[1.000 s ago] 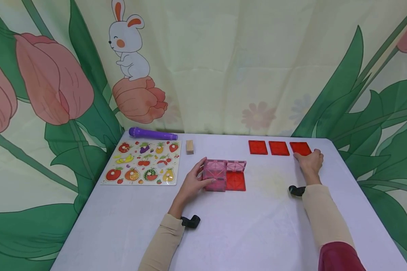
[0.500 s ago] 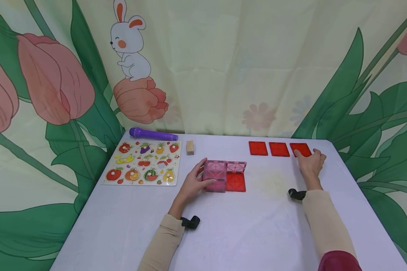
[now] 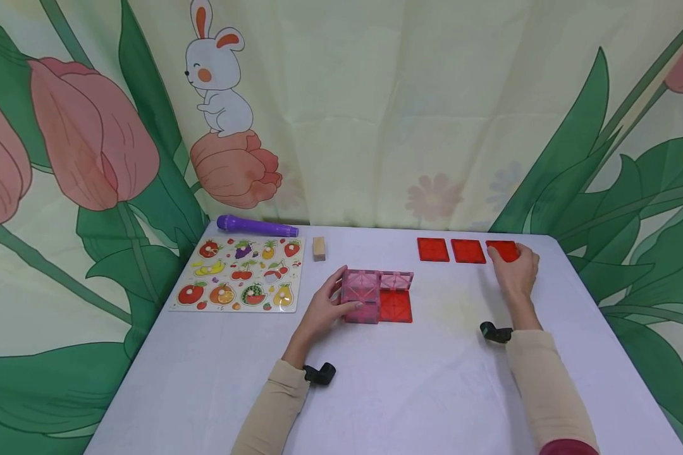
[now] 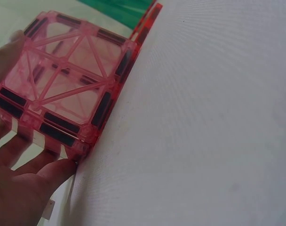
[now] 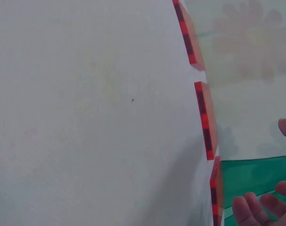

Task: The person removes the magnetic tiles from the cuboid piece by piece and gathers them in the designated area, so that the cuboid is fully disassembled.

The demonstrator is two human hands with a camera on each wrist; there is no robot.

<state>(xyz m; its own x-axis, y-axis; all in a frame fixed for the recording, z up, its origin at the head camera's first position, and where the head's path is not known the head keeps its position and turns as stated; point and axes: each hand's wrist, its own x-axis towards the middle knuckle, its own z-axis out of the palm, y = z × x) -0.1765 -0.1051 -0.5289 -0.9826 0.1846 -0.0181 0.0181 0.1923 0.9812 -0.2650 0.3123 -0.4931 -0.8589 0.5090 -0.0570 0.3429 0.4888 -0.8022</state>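
My left hand (image 3: 326, 303) holds a small box of translucent pink magnetic tiles (image 4: 63, 70) by its left side. In the left wrist view the thumb (image 4: 7, 55) lies along one edge and the fingers spread over an adjoining face. A flat red magnetic tile (image 3: 395, 306) adjoins the box on the right, with an upright pink tile (image 3: 396, 280) along its back edge. At the back right, my right hand (image 3: 515, 272) hovers at the rightmost red tile (image 3: 502, 251). Its thumb and fingers are spread apart in the right wrist view, with nothing between them.
Two more red tiles (image 3: 433, 249) (image 3: 468, 251) lie in line left of the rightmost one. A fruit puzzle board (image 3: 236, 275) occupies the table's left part, a purple toy microphone (image 3: 257, 225) behind it. Nearby stands a small wooden block (image 3: 319, 248). A printed curtain (image 3: 353, 126) hangs behind the table.
My right hand has shifted slightly left over the rightmost red tile, its fingers now covering more of that tile's right side. My left hand and the pink box stay put.
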